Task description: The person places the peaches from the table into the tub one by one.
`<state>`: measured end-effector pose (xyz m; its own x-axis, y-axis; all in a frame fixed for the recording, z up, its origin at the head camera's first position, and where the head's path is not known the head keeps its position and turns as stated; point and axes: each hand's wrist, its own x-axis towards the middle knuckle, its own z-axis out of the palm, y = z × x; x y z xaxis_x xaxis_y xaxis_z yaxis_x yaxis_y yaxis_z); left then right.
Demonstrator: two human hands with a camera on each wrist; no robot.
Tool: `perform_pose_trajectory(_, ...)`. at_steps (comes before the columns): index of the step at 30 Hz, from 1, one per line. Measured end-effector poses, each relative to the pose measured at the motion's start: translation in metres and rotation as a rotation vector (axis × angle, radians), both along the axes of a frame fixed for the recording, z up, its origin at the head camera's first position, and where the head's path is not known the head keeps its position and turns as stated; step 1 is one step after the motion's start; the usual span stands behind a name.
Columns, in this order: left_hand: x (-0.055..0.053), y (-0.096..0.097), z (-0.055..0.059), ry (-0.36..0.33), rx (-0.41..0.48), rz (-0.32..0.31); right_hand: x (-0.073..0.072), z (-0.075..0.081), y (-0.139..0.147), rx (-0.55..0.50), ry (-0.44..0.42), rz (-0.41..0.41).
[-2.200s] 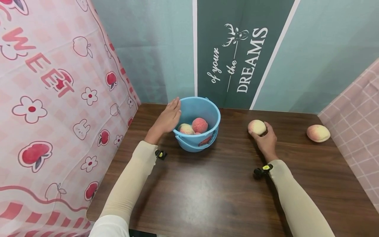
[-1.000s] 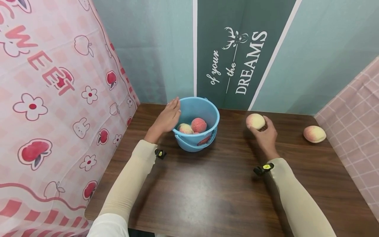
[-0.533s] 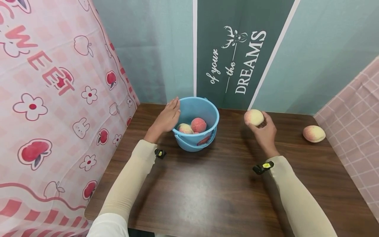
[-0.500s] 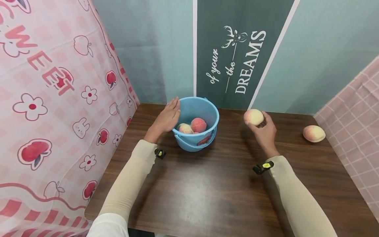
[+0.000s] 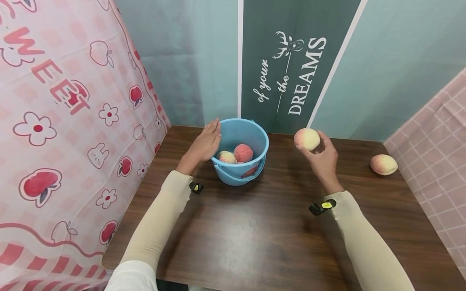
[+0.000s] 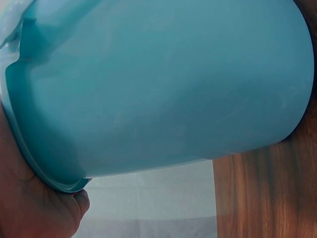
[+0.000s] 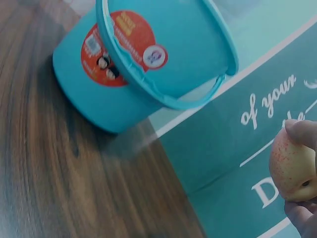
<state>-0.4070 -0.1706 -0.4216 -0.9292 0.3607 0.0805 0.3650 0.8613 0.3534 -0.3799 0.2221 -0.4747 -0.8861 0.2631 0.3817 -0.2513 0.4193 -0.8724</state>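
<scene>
My left hand (image 5: 204, 144) rests against the left rim of a blue bucket (image 5: 236, 177), its fingers straight. In the left wrist view that hand touches the rim from outside. Inside the bucket lie a pale peach (image 5: 227, 157), a redder peach (image 5: 243, 153) and part of another one. To the right of the bucket, my right hand (image 5: 323, 157) grips a yellow and pink peach (image 5: 307, 139) between thumb and fingers, raised off the table. The right wrist view also shows this peach (image 7: 292, 166) held at its right edge.
Another peach (image 5: 384, 165) lies on the wooden table (image 5: 233, 242) at the far right. A printed pink cloth (image 5: 73, 133) hangs at the left, a green cloth (image 5: 397, 68) at the back and a pink checked one (image 5: 437, 161) at the right. The bucket's handle (image 5: 240, 179) hangs down in front.
My right hand has lifted the peach off the table and moved it up and to the left, nearer the bucket. The left hand has stayed at the rim.
</scene>
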Motion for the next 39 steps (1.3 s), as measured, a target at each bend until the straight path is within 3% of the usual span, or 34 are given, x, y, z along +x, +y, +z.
perform_pose_trajectory(25, 0.001, 0.001, -0.001, 0.006, 0.013, 0.006, 0.018, 0.037, -0.030, -0.024, 0.024, 0.090)
perform_pose_trajectory(33, -0.001, 0.001, 0.001, 0.004, 0.022, 0.000, 0.035, 0.064, -0.051, -0.022, 0.012, 0.116)
perform_pose_trajectory(39, 0.000, 0.001, 0.002, 0.005, 0.020, -0.004, 0.038, 0.069, -0.060, -0.028, 0.020, 0.134)
